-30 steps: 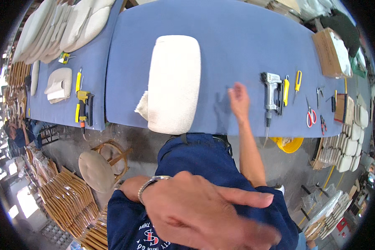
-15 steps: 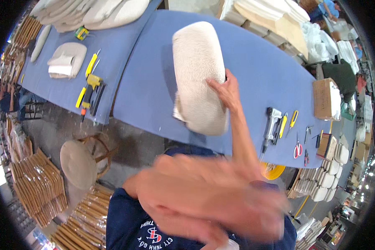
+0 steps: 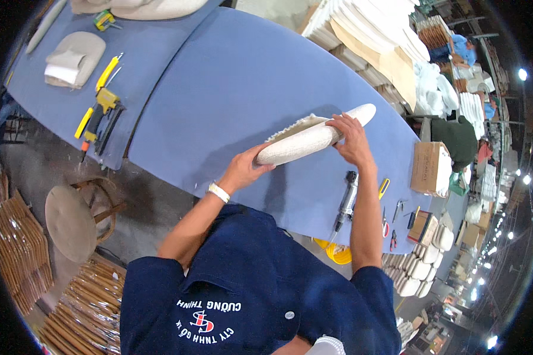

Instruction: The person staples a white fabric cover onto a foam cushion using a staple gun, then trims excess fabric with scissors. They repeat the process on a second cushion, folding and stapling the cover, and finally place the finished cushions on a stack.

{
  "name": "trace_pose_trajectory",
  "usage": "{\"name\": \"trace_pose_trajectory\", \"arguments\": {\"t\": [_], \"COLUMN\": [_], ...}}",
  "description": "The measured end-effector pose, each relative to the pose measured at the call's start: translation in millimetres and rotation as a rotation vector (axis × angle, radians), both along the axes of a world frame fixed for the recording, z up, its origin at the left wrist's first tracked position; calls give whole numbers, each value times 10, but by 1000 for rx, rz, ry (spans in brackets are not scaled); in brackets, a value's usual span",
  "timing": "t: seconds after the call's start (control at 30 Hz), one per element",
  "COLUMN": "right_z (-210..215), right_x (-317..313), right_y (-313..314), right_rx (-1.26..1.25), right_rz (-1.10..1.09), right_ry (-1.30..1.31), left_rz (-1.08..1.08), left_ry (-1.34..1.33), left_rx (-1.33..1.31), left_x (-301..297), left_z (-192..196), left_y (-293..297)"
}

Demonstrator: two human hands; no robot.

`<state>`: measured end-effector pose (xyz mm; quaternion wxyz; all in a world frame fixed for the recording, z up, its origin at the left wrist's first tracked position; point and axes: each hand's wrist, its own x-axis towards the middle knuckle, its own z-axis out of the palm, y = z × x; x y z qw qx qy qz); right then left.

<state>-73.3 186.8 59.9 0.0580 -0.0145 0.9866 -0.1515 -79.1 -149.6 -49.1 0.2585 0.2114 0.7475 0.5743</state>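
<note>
A cream fabric seat cushion [image 3: 302, 145] is held tilted on its edge above the blue-covered table, its long side slanting up to the right. A loose, frayed fabric edge shows along its far side. My left hand [image 3: 246, 170] grips the near left end, thumb along the lower edge. Nearer the other end, my right hand [image 3: 353, 142] is closed over the upper edge, its fingers on the far face. The cushion's far face is mostly hidden. Just right of it on the table lies a silver air staple gun [image 3: 347, 198] with a hose.
Right of the staple gun are a yellow-handled screwdriver [image 3: 384, 188], red-handled scissors [image 3: 385, 228] and a cardboard box [image 3: 427, 168]. The left table [image 3: 151, 65] bears a yellow-black staple gun [image 3: 105, 106] and another cushion [image 3: 92, 50]. A round stool [image 3: 71, 223] stands at lower left.
The cushion has been turned from showing its broad face to its edge, and moved nearer and to the right. My left hand, blurred near my body before, now grips it too.
</note>
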Motion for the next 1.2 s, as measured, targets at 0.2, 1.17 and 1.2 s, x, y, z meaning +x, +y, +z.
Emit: {"name": "trace_pose_trajectory", "arguments": {"t": [0.2, 1.17, 1.2], "right_z": [-273, -569, -584], "right_x": [360, 6, 8], "right_y": [-191, -1848, -1784], "right_rx": [-351, -161, -163], "right_rz": [-212, -243, -245], "right_ry": [257, 667, 689], "left_rz": [-82, -352, -378], "left_ry": [192, 361, 303], "left_rx": [-28, -179, -309], "left_x": [-1, -391, -397], "left_z": [-93, -38, 8], "left_y": [85, 241, 259]}}
